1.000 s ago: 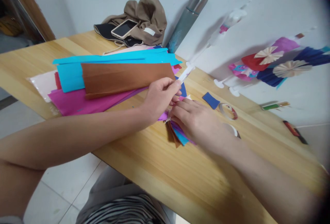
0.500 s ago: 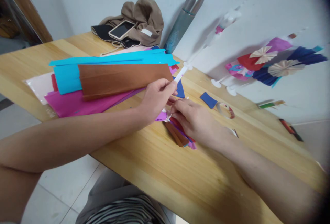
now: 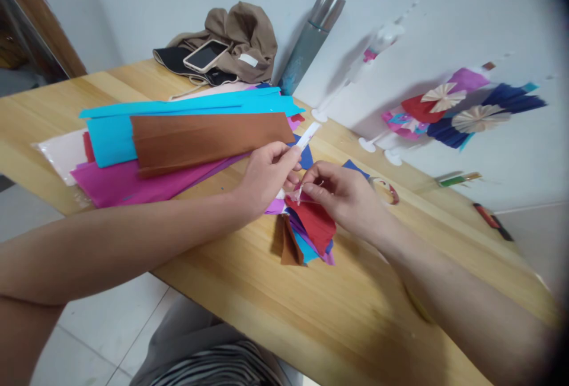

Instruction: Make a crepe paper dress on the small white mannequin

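My left hand (image 3: 273,175) is closed, with a flat white strip (image 3: 310,135) sticking up between thumb and forefinger. Below its fingertips lies a bundle of coloured paper pieces (image 3: 313,223), gathered at a narrow neck and fanned out in red, brown, blue and purple. My right hand (image 3: 340,193) pinches a thin whitish strand (image 3: 300,191) at the neck of that bundle. Whether the strand is string or twisted tape I cannot tell. The left fingers hide part of the neck.
Blue, brown and magenta paper sheets (image 3: 208,143) lie at left. Behind are a phone (image 3: 207,55) on a brown cloth (image 3: 253,36) and a flask (image 3: 311,42). Paper-decorated white stands (image 3: 438,107), a tape roll (image 3: 386,190) and a cutter (image 3: 492,221) sit to the right.
My right hand has lifted and turned slightly away from the bundle, drawing the strand. More of the red and blue paper now shows, fanned wider. My left hand keeps its hold.
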A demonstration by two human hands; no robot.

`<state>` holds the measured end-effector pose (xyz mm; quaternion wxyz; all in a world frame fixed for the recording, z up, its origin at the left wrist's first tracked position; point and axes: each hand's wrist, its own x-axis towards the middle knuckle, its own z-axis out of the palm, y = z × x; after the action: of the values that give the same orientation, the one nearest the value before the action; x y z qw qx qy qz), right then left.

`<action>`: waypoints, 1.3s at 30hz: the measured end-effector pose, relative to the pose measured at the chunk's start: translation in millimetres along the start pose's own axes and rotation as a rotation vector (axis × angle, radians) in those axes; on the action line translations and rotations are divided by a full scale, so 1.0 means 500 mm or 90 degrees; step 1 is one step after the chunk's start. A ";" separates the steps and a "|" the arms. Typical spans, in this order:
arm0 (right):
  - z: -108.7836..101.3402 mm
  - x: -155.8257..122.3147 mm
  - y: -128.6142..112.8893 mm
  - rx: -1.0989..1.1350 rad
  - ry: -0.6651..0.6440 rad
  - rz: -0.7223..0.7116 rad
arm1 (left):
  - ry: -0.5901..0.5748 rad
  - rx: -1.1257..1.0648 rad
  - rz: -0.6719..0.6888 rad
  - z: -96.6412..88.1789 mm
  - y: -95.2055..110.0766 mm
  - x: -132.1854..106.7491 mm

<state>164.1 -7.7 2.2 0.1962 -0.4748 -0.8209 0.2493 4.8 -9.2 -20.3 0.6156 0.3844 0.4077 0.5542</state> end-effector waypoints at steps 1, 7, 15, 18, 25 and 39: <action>-0.002 0.004 0.007 0.037 0.007 0.023 | -0.003 -0.002 0.002 0.000 0.000 -0.001; -0.023 0.021 0.024 0.133 0.051 0.044 | -0.015 -0.014 -0.005 0.001 0.004 -0.003; -0.029 -0.027 -0.028 -0.106 -0.031 -0.221 | -0.039 -0.026 -0.004 0.000 0.002 -0.006; -0.017 -0.022 -0.020 -0.113 0.003 -0.195 | -0.044 -0.002 -0.009 0.000 0.006 -0.006; -0.018 -0.006 0.017 0.006 0.049 0.028 | -0.041 0.015 0.006 0.000 0.004 -0.004; -0.075 -0.016 0.042 -0.191 -0.038 -0.335 | -0.049 0.005 -0.001 -0.002 0.004 -0.003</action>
<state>202.8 2.5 18.9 0.1574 -0.2618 -0.9488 0.0797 3.0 -10.4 -18.9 0.6293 0.4076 0.3864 0.5371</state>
